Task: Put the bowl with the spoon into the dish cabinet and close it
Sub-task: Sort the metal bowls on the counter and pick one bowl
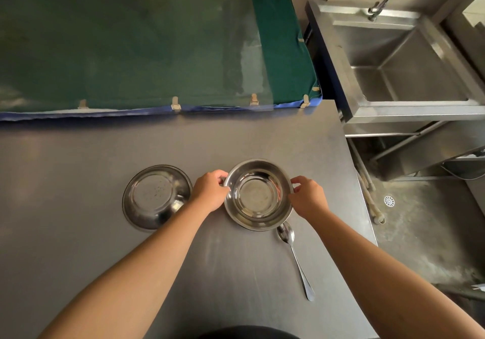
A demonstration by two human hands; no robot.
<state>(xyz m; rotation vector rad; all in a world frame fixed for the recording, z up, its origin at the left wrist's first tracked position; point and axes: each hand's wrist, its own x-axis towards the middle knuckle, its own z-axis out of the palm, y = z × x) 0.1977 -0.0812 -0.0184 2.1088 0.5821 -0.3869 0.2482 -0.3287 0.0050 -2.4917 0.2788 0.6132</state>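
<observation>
A shiny steel bowl (pixel 258 194) stands upright on the grey steel counter (pixel 78 155), right of centre. My left hand (pixel 211 190) grips its left rim and my right hand (pixel 308 198) grips its right rim. The bowl holds nothing. A steel spoon (pixel 295 256) lies flat on the counter just in front of the bowl, its head tucked against the bowl's near edge and its handle pointing toward me. No dish cabinet is in view.
A second steel bowl (pixel 157 197) sits to the left of my left hand. A green cloth-covered surface (pixel 131 44) spans the back. A steel sink (pixel 409 63) with a tap stands at the right, beyond the counter's right edge, above a floor drain (pixel 389 201).
</observation>
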